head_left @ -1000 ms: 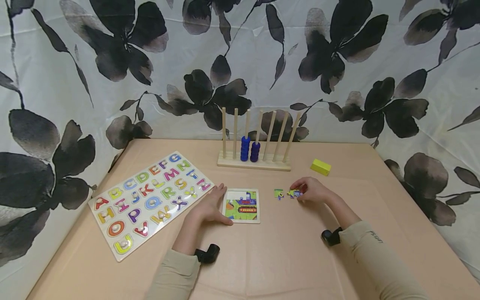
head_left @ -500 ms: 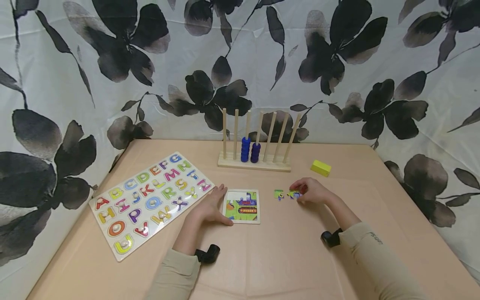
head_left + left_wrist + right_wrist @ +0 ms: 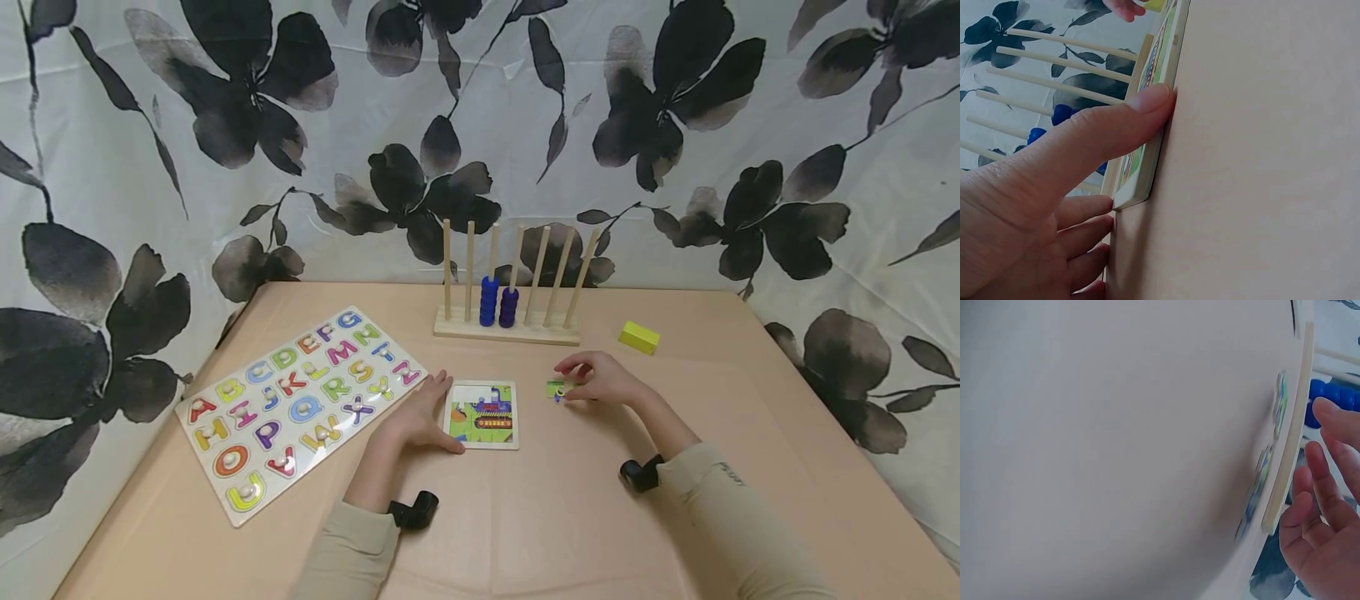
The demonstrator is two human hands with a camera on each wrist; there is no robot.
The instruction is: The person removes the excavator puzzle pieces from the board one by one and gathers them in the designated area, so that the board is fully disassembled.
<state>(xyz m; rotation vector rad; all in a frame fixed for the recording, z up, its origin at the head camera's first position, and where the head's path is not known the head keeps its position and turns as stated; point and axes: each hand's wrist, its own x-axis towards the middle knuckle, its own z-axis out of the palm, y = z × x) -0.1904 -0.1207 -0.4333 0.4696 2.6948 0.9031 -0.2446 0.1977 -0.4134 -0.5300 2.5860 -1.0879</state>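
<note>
My left hand [image 3: 415,417] rests at the left side of a small framed jigsaw puzzle [image 3: 482,415] showing a train-like picture. In the left wrist view its thumb [image 3: 1119,125] lies over the frame's near edge, and a fingertip touches the corner. My right hand [image 3: 600,380] hovers over two loose jigsaw pieces to the right of the puzzle, thumb and fingers apart. One jigsaw piece [image 3: 555,389] shows at its fingertips; the other is hidden beneath the hand in the head view. In the right wrist view both pieces, one a blue-green jigsaw piece [image 3: 1254,494], lie on the table.
A wooden peg stand [image 3: 510,333] with blue and dark purple beads on two pegs stands at the back. An alphabet puzzle board [image 3: 255,492] lies at the left. A yellow block [image 3: 639,337] sits at the back right, before a flowered cloth [image 3: 555,167].
My right hand has moved left, off the right-hand jigsaw piece and over toward the other one, now partly covering it. My left hand has stayed at the framed puzzle.
</note>
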